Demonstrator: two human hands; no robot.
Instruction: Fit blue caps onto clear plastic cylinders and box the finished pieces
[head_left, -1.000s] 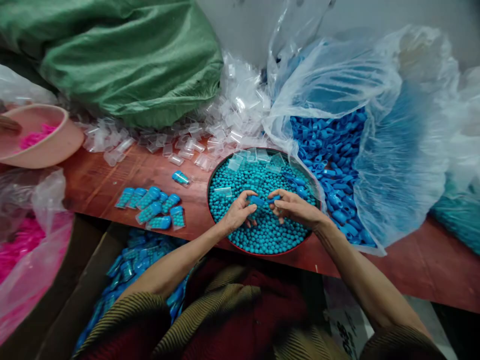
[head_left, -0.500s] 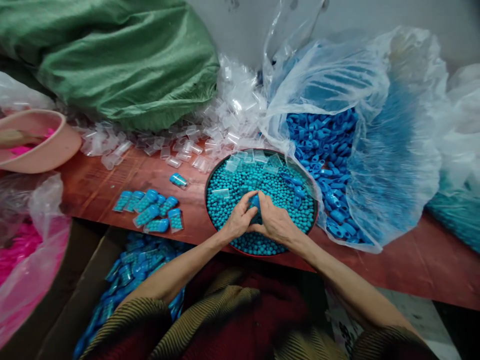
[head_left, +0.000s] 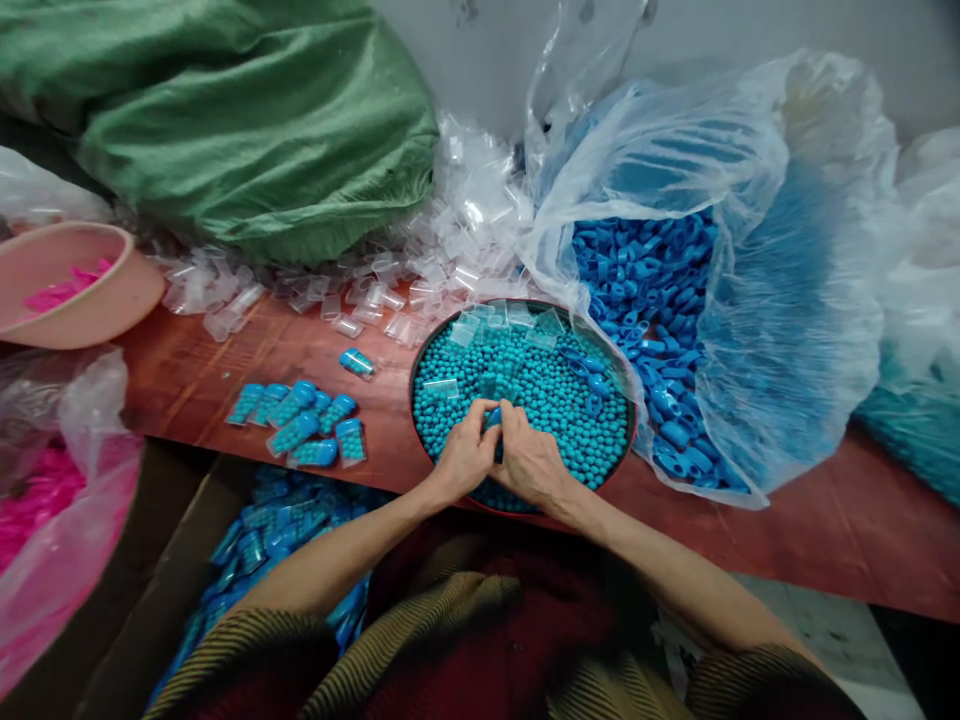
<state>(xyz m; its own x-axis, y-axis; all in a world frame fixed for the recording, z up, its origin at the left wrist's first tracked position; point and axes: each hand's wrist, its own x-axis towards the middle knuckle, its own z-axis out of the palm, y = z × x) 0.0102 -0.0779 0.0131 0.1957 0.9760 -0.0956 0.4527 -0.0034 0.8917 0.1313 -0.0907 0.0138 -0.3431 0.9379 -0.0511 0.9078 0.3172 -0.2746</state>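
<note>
Over the front of a round tray (head_left: 412, 400) full of turquoise beads (head_left: 517, 370), my left hand (head_left: 465, 455) and my right hand (head_left: 529, 458) meet at the fingertips. Both are closed on one small blue cap (head_left: 493, 417), mostly hidden by the fingers. Clear plastic sleeves (head_left: 440, 389) and a few blue caps (head_left: 594, 384) lie on the beads. To the left, several bead-filled clear pieces with blue ends (head_left: 294, 432) rest on the red table (head_left: 187, 370).
Blue caps (head_left: 645, 270) spill from a clear bag (head_left: 795, 300) at the right. Clear sleeves (head_left: 472, 220) are heaped behind the tray beside a green cloth (head_left: 262, 130). A pink bowl (head_left: 135, 285) stands left; filled pieces (head_left: 277, 530) lie below the table edge.
Both hands have moved slightly down and left with the cap, and their fingers are closer together. A hand-like shape at the pink bowl has gone from view.
</note>
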